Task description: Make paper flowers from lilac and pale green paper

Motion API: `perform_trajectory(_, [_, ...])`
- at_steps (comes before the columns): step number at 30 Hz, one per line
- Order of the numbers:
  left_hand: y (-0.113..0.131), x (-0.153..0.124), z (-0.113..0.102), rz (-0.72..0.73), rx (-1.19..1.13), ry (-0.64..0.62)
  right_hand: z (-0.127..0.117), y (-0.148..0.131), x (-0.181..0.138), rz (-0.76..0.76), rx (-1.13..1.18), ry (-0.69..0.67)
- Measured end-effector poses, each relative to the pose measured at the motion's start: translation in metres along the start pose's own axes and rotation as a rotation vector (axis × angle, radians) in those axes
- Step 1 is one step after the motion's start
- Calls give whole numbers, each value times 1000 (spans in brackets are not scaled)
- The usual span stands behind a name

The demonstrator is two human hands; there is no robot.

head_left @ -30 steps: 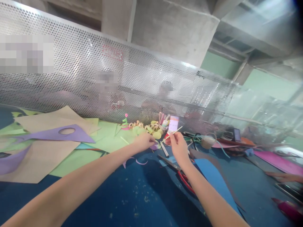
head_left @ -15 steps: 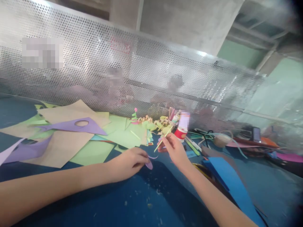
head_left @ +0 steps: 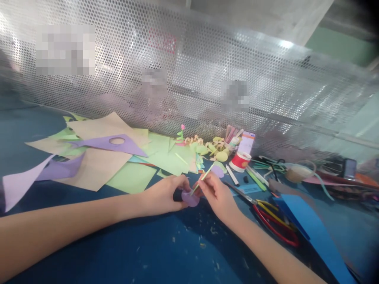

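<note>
Between the thumb and fingers of my left hand (head_left: 166, 194) is a small purple paper piece (head_left: 191, 198), its edge curving round. My right hand (head_left: 217, 194) pinches a thin pale-green paper strip (head_left: 204, 178), slanting down to the left. The strip's lower end meets the purple paper; whether it is stuck there I cannot tell. Just beyond my right hand lies a purple paper disc (head_left: 218, 170), partly covered by the fingers. Red-and-yellow-handled scissors (head_left: 274, 219) rest on the blue table (head_left: 166, 252) right of my right wrist.
Green, tan and purple paper sheets (head_left: 97, 173) spread at the left. Farther back stand a red cup (head_left: 240, 161), a phone (head_left: 246, 142) and a small pink-and-green paper figure (head_left: 180, 135). Blue sheets (head_left: 310, 232) lie at the right. A perforated metal screen (head_left: 118, 67) borders the back.
My hands have come together, and the green strip's lower end has reached the purple paper. The camera view has shifted, bringing the scissors into fuller view.
</note>
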State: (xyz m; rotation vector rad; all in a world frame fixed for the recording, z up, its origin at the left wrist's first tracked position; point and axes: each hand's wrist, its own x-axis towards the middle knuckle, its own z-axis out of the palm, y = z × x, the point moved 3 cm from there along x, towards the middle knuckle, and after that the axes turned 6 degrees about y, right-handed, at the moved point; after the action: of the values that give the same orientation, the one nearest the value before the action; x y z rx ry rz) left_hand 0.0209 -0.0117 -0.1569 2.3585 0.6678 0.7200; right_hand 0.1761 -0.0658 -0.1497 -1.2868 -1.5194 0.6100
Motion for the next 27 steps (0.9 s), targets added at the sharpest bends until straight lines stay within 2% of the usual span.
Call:
perform_trajectory(13, [1, -1, -1, -18, -4, 6, 2, -1, 1, -52, -115, -50])
perform_trajectory(18, [2, -1, -1, 3, 11, 12, 2, 1, 0, -36, -152, -74])
perform_trajectory(27, [3, 0, -1, 41, -10, 24, 6, 0, -2, -93, -244, -125])
